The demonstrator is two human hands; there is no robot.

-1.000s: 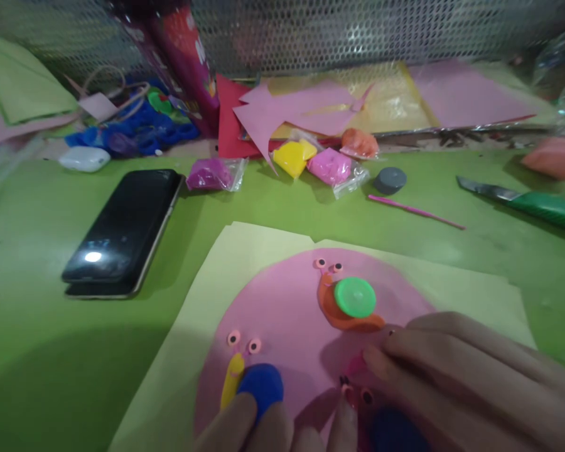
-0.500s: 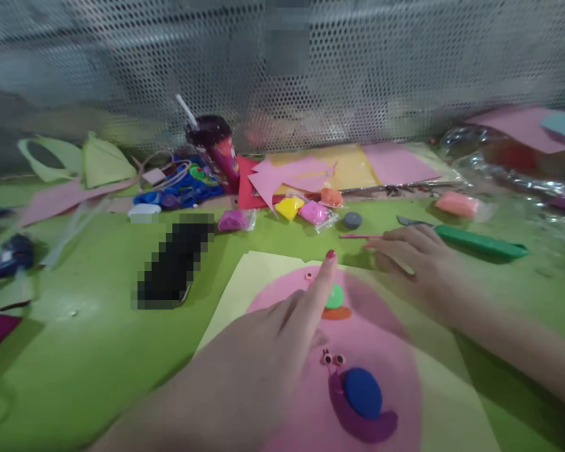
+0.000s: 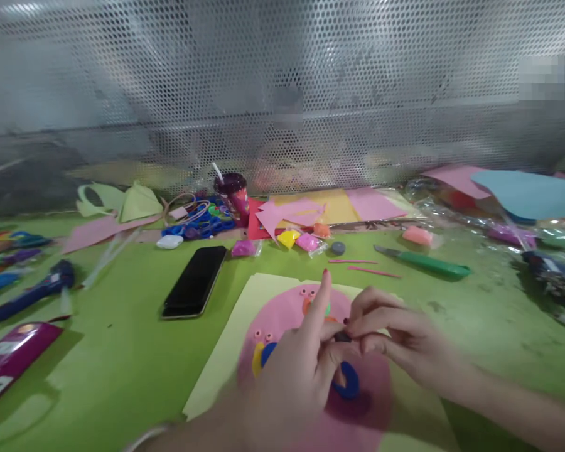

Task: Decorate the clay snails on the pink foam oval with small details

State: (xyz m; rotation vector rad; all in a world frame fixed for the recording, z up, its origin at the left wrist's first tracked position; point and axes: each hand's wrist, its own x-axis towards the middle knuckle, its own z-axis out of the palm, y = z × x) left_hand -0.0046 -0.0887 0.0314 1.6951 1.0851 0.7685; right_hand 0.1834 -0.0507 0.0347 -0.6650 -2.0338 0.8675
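My left hand [image 3: 301,358] reaches over a pink paper oval [image 3: 275,301], its index finger stretched up while thumb and another finger close on a small dark lump, apparently clay [image 3: 342,336]. From the other side, my right hand [image 3: 390,326] pinches at the same lump with its fingertips. Beneath them shows a blue clay piece [image 3: 351,383], partly covered by my fingers. A small clay snail with orange and green parts [image 3: 307,306] and googly eyes is at the oval's top. A yellow and blue clay snail [image 3: 258,358] is half hidden by my left hand.
Pale yellow paper [image 3: 230,339] underlies the oval. Behind it lie two thin pink strips [image 3: 374,272], a green craft knife [image 3: 428,263] with its blade out, a grey clay lump [image 3: 338,248] and bagged clay [image 3: 289,238]. A phone [image 3: 195,282] and a lidded cup [image 3: 233,198] are leftward.
My right hand has come from the pink strip to meet my left hand. Both now grip a small dark lump. The view has shifted, and the strips and knife are uncovered.
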